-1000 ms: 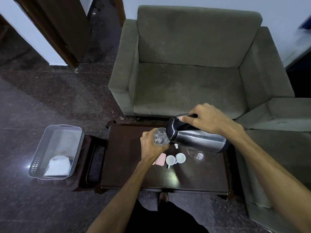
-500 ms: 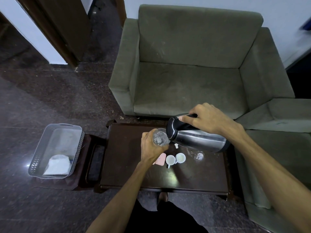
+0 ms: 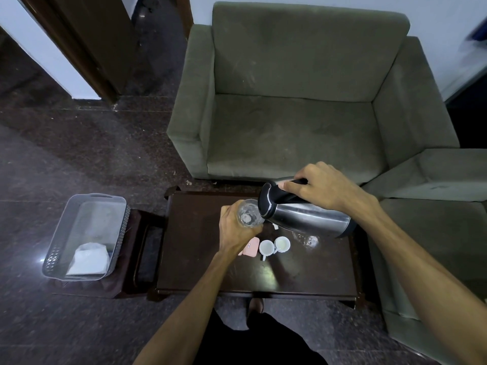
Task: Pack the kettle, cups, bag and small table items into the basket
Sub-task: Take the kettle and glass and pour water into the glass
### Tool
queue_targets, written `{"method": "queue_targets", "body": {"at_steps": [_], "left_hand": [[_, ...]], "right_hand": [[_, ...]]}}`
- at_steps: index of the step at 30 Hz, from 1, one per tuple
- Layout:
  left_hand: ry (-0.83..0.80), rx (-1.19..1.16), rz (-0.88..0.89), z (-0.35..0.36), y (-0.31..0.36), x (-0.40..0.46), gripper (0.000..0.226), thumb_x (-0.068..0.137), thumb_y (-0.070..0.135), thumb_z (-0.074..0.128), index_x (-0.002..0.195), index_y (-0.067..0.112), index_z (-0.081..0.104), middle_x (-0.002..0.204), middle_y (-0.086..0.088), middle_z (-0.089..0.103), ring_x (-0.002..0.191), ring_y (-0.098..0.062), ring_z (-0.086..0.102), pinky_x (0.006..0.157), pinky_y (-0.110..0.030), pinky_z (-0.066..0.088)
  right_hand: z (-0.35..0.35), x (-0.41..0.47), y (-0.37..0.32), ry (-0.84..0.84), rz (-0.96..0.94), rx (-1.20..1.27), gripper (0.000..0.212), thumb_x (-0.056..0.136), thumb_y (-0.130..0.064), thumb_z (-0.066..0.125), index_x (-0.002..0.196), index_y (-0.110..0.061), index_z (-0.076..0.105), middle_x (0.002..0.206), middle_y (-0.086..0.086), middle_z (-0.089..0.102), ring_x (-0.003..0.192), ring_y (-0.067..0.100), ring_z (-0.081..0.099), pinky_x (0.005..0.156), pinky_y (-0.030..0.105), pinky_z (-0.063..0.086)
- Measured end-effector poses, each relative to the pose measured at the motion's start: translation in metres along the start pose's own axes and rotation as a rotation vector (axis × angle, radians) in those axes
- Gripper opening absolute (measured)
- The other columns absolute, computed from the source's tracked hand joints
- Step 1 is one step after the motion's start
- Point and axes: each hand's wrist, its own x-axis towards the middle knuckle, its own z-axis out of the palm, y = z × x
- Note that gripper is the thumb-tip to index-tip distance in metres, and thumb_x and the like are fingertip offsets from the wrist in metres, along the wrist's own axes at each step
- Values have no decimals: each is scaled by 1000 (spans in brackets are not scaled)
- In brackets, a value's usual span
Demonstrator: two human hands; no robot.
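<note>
My right hand (image 3: 324, 189) grips the black handle of a steel kettle (image 3: 308, 221), which lies tipped nearly flat above the dark wooden table (image 3: 200, 259), its black top against a clear glass (image 3: 249, 217). My left hand (image 3: 234, 231) holds that glass, tilted toward the kettle. Below on the table stand two small white cups (image 3: 274, 246), a pink flat item (image 3: 250, 251) partly under my left wrist, and a second clear glass (image 3: 307, 239) under the kettle. The grey plastic basket (image 3: 56, 248) sits at the left with a white bag (image 3: 88, 260) inside.
A green armchair (image 3: 303, 101) stands behind the table and another green seat (image 3: 442, 219) is at the right. The basket rests on a low dark stand (image 3: 142, 259) beside the table. Dark stone floor (image 3: 79, 154) stretches to the left, with a wooden door frame beyond.
Both hands, the kettle and the glass stay almost where they were; the glass has shifted very slightly.
</note>
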Motion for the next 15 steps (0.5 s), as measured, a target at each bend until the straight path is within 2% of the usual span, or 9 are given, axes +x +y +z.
{"method": "queue_targets", "body": {"at_steps": [4, 8, 12, 15], "left_hand": [[-12, 15, 0, 2, -3, 1, 66, 55, 38, 88, 117, 39, 66, 108, 25, 68, 108, -8, 50, 88, -22, 50], [-4, 10, 5, 4, -3, 2, 65, 54, 38, 88, 115, 42, 66, 107, 32, 66, 106, -8, 50, 86, -20, 49], [5, 9, 24, 8, -4, 8, 63, 54, 38, 87, 112, 48, 63, 111, 41, 62, 103, -6, 50, 83, -13, 44], [12, 11, 10, 14, -9, 15, 62, 53, 35, 88, 110, 44, 66, 107, 36, 66, 102, -6, 50, 85, -18, 47]], "right_hand": [[6, -1, 5, 18, 8, 2, 79, 75, -81, 31, 60, -8, 57, 52, 11, 58, 55, 29, 56, 57, 39, 49], [12, -2, 14, 36, 31, 46, 75, 81, -79, 39, 57, -9, 53, 52, 14, 55, 50, 25, 48, 54, 38, 44], [22, -6, 31, 99, 51, 161, 60, 93, -57, 61, 55, -12, 54, 48, 11, 50, 48, 21, 40, 52, 37, 36], [35, -11, 43, 163, 81, 224, 50, 94, -49, 64, 61, -10, 61, 55, 14, 54, 53, 27, 44, 55, 44, 41]]}}
